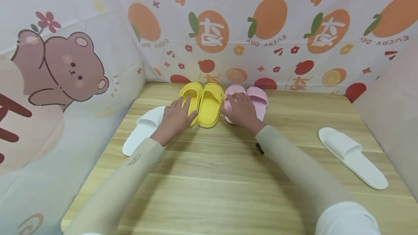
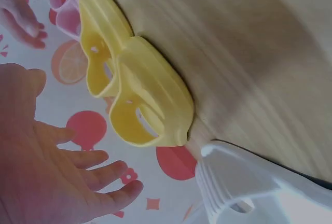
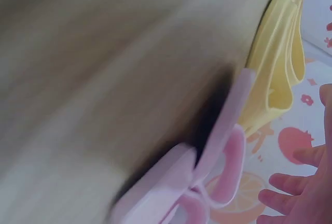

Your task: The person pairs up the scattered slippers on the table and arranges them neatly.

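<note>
A pair of yellow slippers (image 1: pixel 210 111) stands side by side against the back wall, toes toward it. Touching distance to their right is a pair of pink slippers (image 1: pixel 260 100). My left hand (image 1: pixel 176 117) hovers with spread fingers over the left yellow slipper (image 2: pixel 155 89), holding nothing. Over the left pink slipper, my right hand (image 1: pixel 242 110) is held with fingers apart, and in the right wrist view its palm and fingers hold nothing. A white slipper (image 1: pixel 143 130) lies slanted left of the yellow pair, partly hidden by my left hand.
Another white slipper (image 1: pixel 352 155) lies at an angle on the right of the wooden board (image 1: pixel 209 180). A fruit-print cloth (image 1: pixel 241 57) covers the back wall. A bear-print cloth (image 1: pixel 75 68) closes the left side, and a pale wall (image 1: pixel 392 93) the right.
</note>
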Available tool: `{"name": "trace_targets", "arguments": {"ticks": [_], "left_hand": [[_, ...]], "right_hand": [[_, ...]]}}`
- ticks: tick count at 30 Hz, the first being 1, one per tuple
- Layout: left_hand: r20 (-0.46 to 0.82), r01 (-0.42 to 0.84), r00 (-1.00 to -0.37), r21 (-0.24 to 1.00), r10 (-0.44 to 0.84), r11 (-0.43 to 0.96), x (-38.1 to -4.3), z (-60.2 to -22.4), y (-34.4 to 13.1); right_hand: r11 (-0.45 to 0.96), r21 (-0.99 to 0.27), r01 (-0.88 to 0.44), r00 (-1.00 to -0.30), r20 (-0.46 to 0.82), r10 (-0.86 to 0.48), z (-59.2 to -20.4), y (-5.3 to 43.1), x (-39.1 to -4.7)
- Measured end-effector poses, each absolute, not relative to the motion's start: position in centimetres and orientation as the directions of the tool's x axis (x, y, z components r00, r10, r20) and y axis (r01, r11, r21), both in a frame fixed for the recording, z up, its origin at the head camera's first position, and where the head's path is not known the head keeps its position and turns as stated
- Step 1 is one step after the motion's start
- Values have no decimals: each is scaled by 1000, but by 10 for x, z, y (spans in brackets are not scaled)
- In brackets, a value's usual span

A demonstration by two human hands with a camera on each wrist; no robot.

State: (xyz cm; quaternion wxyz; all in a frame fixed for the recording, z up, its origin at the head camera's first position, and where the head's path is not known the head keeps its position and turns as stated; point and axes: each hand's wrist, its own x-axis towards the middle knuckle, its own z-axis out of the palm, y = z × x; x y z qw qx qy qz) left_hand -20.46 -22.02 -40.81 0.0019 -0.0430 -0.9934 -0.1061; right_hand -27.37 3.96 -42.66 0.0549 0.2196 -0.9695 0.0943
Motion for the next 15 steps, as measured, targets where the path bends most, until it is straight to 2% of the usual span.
{"name": "trace_targets", "arguments": {"ticks": [3,7,15], "left_hand": [[10,67,-998,222,66,973,-199,-410,-231],[9,31,-1000,240,30,970,-194,-412,-254],[49,23,-999,236,12,972,-182,-422,-293]], "right_hand": [[880,-209,-427,-904,128,-408,-430,61,-262],[886,-205,-417,-909,90,-407,-440,93,-250],[908,-195,-370,-927,139,-348,-453,164,-239]]}}
